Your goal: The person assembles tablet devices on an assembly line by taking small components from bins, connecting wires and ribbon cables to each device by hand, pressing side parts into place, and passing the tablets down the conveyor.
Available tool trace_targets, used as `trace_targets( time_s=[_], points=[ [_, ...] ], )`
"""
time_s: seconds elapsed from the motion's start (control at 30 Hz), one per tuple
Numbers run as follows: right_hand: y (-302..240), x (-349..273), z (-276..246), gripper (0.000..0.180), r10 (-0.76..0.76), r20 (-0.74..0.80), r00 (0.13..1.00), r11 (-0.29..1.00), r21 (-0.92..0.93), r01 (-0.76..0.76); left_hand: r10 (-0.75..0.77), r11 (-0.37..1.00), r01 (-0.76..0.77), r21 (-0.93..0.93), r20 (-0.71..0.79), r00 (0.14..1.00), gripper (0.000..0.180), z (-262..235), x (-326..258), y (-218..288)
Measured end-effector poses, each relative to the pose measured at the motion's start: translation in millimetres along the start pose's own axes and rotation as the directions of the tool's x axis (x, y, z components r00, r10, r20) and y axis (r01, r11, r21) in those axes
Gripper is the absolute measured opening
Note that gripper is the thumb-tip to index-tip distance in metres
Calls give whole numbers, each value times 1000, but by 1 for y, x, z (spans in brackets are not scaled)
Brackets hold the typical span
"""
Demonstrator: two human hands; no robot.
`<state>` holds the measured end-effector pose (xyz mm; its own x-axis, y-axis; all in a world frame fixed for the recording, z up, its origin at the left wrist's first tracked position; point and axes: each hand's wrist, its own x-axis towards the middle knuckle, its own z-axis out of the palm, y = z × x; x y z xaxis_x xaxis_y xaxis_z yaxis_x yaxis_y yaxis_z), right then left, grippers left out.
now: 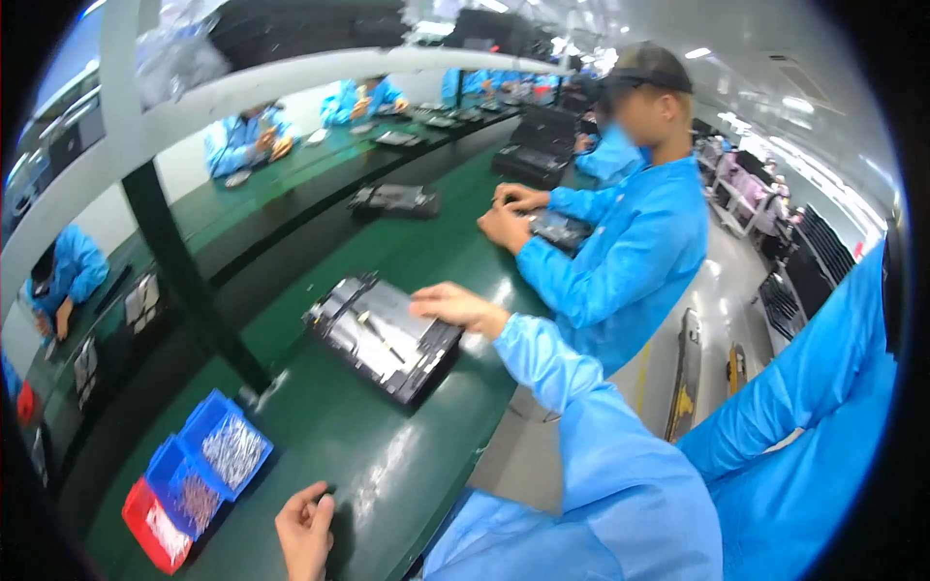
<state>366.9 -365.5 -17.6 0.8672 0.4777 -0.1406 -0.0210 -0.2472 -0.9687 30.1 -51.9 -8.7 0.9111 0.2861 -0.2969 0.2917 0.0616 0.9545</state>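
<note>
A dark, flat rectangular device assembly point(383, 334) lies tilted to my view on the green workbench point(387, 465), with a grey panel and white strips on its top. My right hand point(460, 308), in a blue sleeve, rests on its far right part, fingers stretched over the grey panel. Nearer to me, my left hand point(305, 533) hovers over the bench edge area, fingers curled and thumb against the index finger. A tiny dark spot shows at those fingertips; what it is I cannot make out.
Two blue bins point(228, 445) and a red bin point(155, 528) of small parts stand at left. A green post point(184, 261) rises behind them. A co-worker point(620, 232) handles another device at right. Further along lie a dark unit point(395, 200) and a black case point(535, 145).
</note>
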Motion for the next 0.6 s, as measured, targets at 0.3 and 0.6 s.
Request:
trace_targets(
  time_s=[0.3, 0.6],
  points=[
    [-24, -9, -5, 48, 41, -93, 995, 994, 100, -32, 232, 948, -254, 190, 131, 964, 36, 20, 12, 22],
    [-16, -11, 1, 44, -226, -98, 969, 924, -338, 181, 698, 640, -690, 338, 119, 706, 48, 49, -7, 70]
  ],
)
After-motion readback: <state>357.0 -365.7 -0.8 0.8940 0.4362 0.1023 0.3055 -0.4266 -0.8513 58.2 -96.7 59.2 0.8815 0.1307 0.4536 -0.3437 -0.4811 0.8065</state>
